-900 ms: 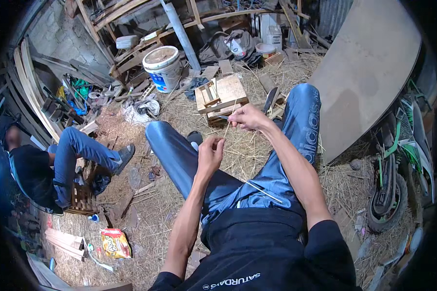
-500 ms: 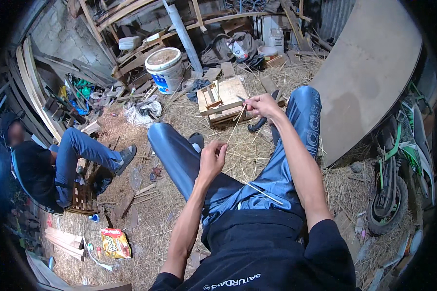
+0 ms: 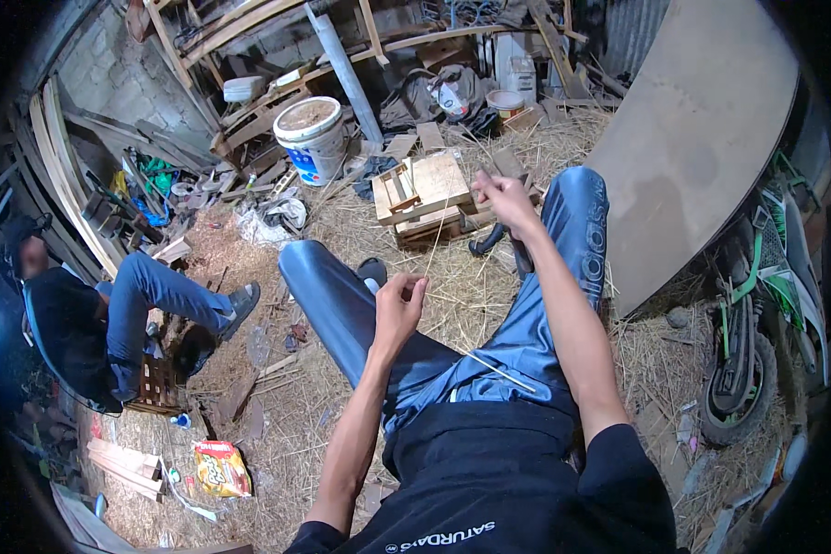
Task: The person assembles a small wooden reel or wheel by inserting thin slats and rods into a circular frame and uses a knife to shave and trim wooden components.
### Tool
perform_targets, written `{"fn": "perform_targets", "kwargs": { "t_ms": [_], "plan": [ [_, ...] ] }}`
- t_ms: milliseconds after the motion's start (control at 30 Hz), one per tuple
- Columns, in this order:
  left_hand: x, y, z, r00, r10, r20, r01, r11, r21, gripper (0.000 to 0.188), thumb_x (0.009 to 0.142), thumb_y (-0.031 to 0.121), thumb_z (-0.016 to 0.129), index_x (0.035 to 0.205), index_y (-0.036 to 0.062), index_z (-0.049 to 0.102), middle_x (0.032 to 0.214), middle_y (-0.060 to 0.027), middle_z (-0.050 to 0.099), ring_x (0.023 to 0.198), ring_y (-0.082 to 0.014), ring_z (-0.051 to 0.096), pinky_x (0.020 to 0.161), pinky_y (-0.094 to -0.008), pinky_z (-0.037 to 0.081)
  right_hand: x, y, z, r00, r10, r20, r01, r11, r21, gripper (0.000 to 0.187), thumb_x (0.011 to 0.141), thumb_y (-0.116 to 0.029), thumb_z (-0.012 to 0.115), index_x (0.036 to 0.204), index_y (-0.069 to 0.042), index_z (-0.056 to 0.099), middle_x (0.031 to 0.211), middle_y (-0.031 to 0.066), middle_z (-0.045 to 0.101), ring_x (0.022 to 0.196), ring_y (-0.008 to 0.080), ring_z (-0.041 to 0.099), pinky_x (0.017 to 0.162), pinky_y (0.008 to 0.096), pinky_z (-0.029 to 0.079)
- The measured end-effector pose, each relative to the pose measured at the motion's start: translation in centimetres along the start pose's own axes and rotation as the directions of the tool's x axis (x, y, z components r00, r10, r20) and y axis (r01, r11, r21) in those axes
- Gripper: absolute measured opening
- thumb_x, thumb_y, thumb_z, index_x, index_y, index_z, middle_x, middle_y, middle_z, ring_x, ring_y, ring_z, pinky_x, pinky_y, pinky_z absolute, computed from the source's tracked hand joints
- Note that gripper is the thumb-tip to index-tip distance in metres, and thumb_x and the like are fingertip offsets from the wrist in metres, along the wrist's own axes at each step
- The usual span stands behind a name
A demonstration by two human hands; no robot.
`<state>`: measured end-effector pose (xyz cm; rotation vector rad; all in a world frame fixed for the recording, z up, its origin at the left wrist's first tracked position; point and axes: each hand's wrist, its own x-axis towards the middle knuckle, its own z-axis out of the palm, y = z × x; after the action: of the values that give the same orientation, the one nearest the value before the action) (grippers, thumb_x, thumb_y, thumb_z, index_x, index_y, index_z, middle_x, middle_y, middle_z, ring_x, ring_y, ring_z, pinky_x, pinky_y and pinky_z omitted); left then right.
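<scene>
In the head view, the left hand [image 3: 398,312] pinches a thin pale strip [image 3: 434,253] between its fingers, apparently to steady its lower end, the strip slanting up toward the near edge of the wooden box [image 3: 445,181]. Beyond that box's near right corner, the right hand [image 3: 505,201] clenches what looks like a small blade [image 3: 481,173], blurred; the right arm reaches well forward, the left staying lower over the left thigh.
</scene>
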<state>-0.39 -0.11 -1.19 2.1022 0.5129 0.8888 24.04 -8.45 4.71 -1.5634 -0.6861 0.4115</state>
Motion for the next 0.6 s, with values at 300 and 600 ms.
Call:
{"fn": "perform_targets", "kwargs": {
  "t_ms": [300,600],
  "plan": [
    [0.2,0.4,-0.1,0.996,0.084,0.024,-0.085,0.994,0.069,0.014,0.087,0.013,0.061,0.088,-0.0009,0.062,0.061,-0.004,0.058,0.053,-0.0081,0.054,0.049,-0.0234,0.043,-0.9,-0.7,1.5,0.992,-0.108,0.066,0.102,0.991,0.089,0.02,0.083,-0.02,0.067,0.085,-0.001,0.067,0.075,0.0021,0.064,0.069,0.0057,0.053,0.065,0.0231,0.041],
    [0.2,0.4,0.2,0.984,0.036,0.175,-0.038,0.999,0.007,0.016,0.087,0.016,0.06,0.088,-0.0004,0.062,0.063,-0.0027,0.058,0.058,-0.0075,0.055,0.054,-0.0228,0.042,-0.7,-0.2,2.1,0.992,-0.099,0.084,0.083,0.982,0.172,0.02,0.083,-0.021,0.067,0.083,-0.001,0.068,0.071,-0.0001,0.062,0.065,0.0059,0.051,0.061,0.023,0.039]
  ]
}}
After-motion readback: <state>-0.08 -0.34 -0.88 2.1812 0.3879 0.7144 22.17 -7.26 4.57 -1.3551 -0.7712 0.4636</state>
